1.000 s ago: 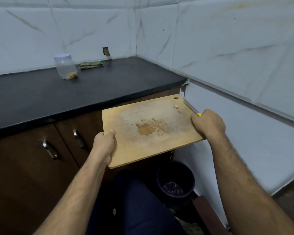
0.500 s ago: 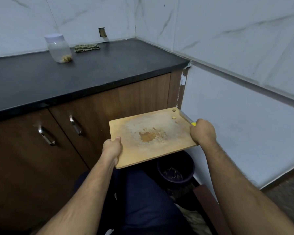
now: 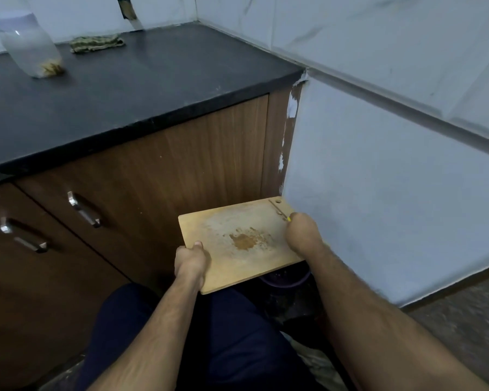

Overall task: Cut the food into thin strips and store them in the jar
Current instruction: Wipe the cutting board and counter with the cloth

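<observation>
A wooden cutting board with a brown stain of crumbs in its middle is held low, in front of the cabinet and over a dark bin. My left hand grips its near left edge, thumb on top. My right hand grips the right edge together with a knife whose yellow handle tip shows and whose blade lies along the board's far right side. A clear plastic jar with a pale lid and some yellowish strips inside stands on the black counter, far left.
A folded greenish cloth lies at the counter's back by the tiled wall. Brown cabinet doors with metal handles fill the left. A pale blue wall closes the right side. My dark trousers are below the board.
Both hands have lowered the board from counter height down to just above the bin. The knife blade now lies over the board's right side. My view has dropped and come closer to the counter.
</observation>
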